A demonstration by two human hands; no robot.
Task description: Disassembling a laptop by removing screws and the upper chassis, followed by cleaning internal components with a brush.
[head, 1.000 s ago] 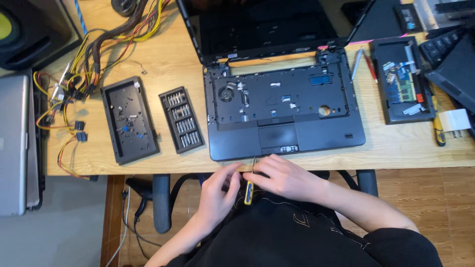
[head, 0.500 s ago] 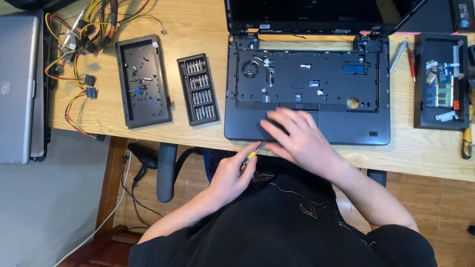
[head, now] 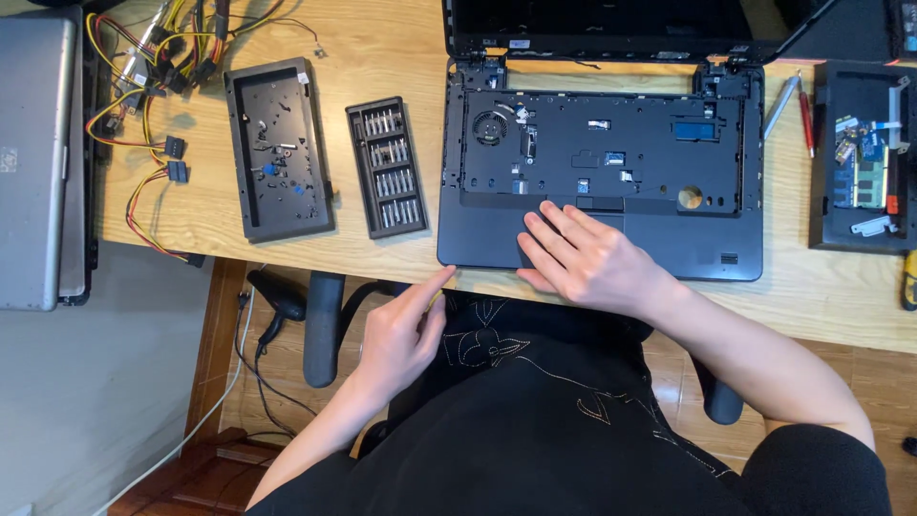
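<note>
- Laptop [head: 611, 182], keyboard stripped out, sits on the wooden desk [head: 401, 38] at its near edge.
- Left hand [head: 401, 334] hangs below that edge, loosely curled, index finger out, gripping nothing I can see.
- Right hand [head: 587, 258] lies flat and released on the palm rest.
- Further left: bit set [head: 387, 167], parts tray [head: 277, 148].

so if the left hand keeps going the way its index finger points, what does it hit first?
Probably the front left corner of the open laptop base. The left hand points up and right from below the desk edge; depth is unclear, so it could meet that edge first.
</note>
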